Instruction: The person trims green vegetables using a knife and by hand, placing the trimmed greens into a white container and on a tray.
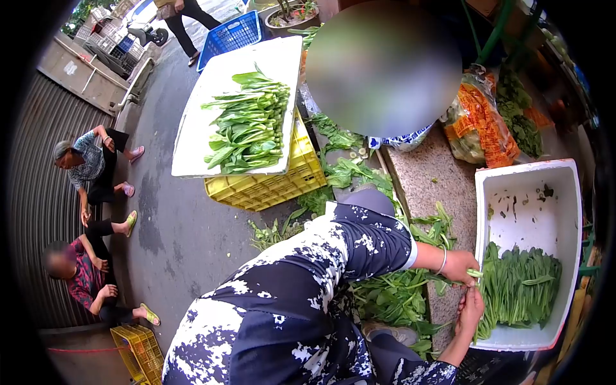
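Both my hands meet just left of the white foam box point(575, 212). My left hand point(458, 265), with a bracelet at the wrist, is closed on a leafy green stalk point(474, 273), its pale cut end poking out past the fingers. Just below it, my right hand point(470, 312) pinches at the same stalk with bent fingers; leaves partly hide what lies between them. Inside the box, bunched leafy greens point(523, 285) lie in a tidy row, with leaf scraps on the bare part. Under my arms is a loose heap of leafy greens point(391, 298).
Trimmed greens point(250, 122) lie on a white foam lid point(192, 151) atop a yellow crate point(269, 192). A blue basket point(234, 35) stands behind. Bagged vegetables point(478, 122) sit beyond the stone ledge point(427, 163). Two people point(96, 160) sit at left. A blurred patch hides the top middle.
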Demonstrator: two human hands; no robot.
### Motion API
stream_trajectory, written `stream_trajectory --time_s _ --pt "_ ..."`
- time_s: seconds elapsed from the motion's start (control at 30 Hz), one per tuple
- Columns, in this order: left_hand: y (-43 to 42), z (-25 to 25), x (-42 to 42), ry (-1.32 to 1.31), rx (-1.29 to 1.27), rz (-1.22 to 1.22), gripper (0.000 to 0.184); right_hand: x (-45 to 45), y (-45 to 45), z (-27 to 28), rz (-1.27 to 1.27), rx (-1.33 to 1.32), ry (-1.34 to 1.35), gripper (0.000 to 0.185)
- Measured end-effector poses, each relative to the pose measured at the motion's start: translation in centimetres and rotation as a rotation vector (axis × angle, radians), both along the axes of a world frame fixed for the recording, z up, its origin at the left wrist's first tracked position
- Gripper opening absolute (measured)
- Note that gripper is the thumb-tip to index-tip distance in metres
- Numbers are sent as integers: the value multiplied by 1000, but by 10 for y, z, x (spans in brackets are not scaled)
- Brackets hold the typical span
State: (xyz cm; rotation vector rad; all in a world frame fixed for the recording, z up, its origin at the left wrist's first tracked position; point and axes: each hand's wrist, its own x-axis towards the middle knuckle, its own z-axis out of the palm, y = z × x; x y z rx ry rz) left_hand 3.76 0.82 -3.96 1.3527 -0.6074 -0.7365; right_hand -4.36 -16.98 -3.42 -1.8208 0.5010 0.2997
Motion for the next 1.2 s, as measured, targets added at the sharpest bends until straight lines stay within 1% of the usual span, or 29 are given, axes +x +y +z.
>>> stream_trajectory --time_s 0.13,0.2,0.23,0.27,0.3,0.33,0.4,0.47,0.5,0.53,0.57,0.6,0.63,0.67,0.7,0.73,0.77,0.8,0.83,0.87,0.9,0.93,0.97,1.0,1.03,1.07,1.17,1.2 --pt "3 6 -1 -6 11 24 12 1 3 2 -1 4 20 24" --pt "5 8 -1 1 10 21 17 1 -3 -6 1 17 49 22" --pt "3 5 0 3 10 23 17 1 8 3 3 17 51 22" --pt "-1 -1 3 -132 48 54 21 -1 23 11 -62 13 -58 25" --pt "-2 -4 3 -267 86 81 25 1 34 18 -131 7 -166 32" --pt "-1 -9 3 -263 82 69 25 6 30 16 -142 3 -162 32" --pt "-6 -14 6 -379 150 125 30 5 8 6 -118 96 -120 43" --pt "13 24 4 -233 213 45 37 7 14 10 -176 85 -71 42" --pt "20 39 3 -101 223 -11 38 4 7 5 -124 90 -77 43" --pt "8 18 7 -86 293 -37 38 3 6 3 -72 70 -95 40" --pt "12 30 3 -162 295 16 35 3 5 -1 -22 49 -108 38" --pt "5 19 6 -109 305 -28 34 2 4 -8 6 -13 -105 35" --pt "3 12 5 -167 270 19 32 1 -4 -18 48 -16 -72 36" --pt "3 13 4 -129 236 20 29 3 -6 -16 106 -106 0 44" --pt "4 11 5 -95 135 -9 26 2 -1 -13 91 -173 -115 53" --pt "2 5 3 11 87 24 25 4 -3 -28 59 -268 -193 57" --pt "2 16 1 147 77 -32 26 7 -7 -9 51 -330 -137 53" --pt "2 14 -2 182 65 -13 25 13 -21 -15 -31 -381 -90 42" --pt "2 12 -3 208 69 -15 25 16 -36 -6 -115 -461 -118 34" --pt "3 11 -2 240 76 -6 25 23 -58 -11 -267 -493 -140 27" --pt "3 11 -2 242 77 -7 25 26 -76 -4 -482 -541 -139 23" --pt "3 10 -2 231 89 -23 25 30 -113 -22 -591 -633 -276 25" --pt "3 10 -1 220 99 -36 24 27 -120 1 -637 -865 -278 30" --pt "3 11 -1 218 101 -25 24 30 -141 -3 -759 -1013 -272 32" --pt "2 13 -2 223 101 -22 24 33 -157 -6 -845 -1023 -270 32" --pt "3 14 -2 231 106 -20 24 33 -165 -4 -851 -1000 -197 36" --pt "4 8 1 231 118 -34 25 37 -185 -24 -804 -990 -254 32" --pt "4 8 1 231 110 -35 25 36 -184 -21 -772 -1019 -178 28"
